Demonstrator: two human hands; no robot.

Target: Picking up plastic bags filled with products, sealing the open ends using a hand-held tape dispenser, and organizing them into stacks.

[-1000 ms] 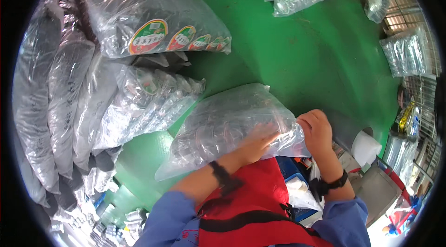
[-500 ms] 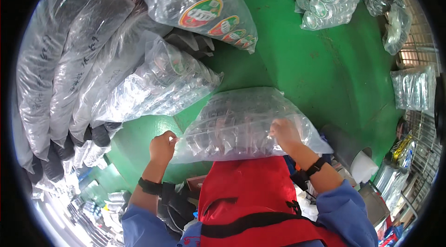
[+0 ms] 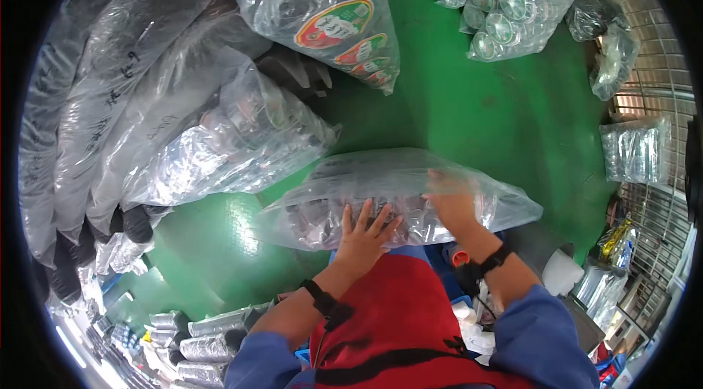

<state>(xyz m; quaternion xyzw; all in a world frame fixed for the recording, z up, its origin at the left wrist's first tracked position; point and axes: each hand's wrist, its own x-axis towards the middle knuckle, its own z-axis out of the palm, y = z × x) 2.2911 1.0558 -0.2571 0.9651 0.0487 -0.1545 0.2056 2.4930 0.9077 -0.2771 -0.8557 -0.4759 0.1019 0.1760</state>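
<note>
A large clear plastic bag point(image 3: 410, 232) lies across in front of my red apron point(image 3: 395, 308). Dark, shiny wrapped contents show through its film, too blurred by the plastic to name. My left hand point(image 3: 360, 242) presses on the bag's near side with fingers spread wide, holding nothing. Higher up and to the right, my right hand point(image 3: 452, 202) is at the bag's upper film. Motion smears its fingers, so whether they pinch the plastic is unclear. Loose film sticks out at both ends of the bag.
Clear bags of packed goods point(image 3: 234, 133) are piled at the left. A bag with colourful oval labels point(image 3: 315, 16) stands beyond them. At the far right sit bagged clear round containers point(image 3: 505, 5). A wire rack point(image 3: 652, 191) lines the right side above the green floor point(image 3: 469, 111).
My left hand let go of the bag's left edge and moved right, flattening onto its middle. The bag now looks lower and stretched further right. My right hand rose slightly. The view shifted a little.
</note>
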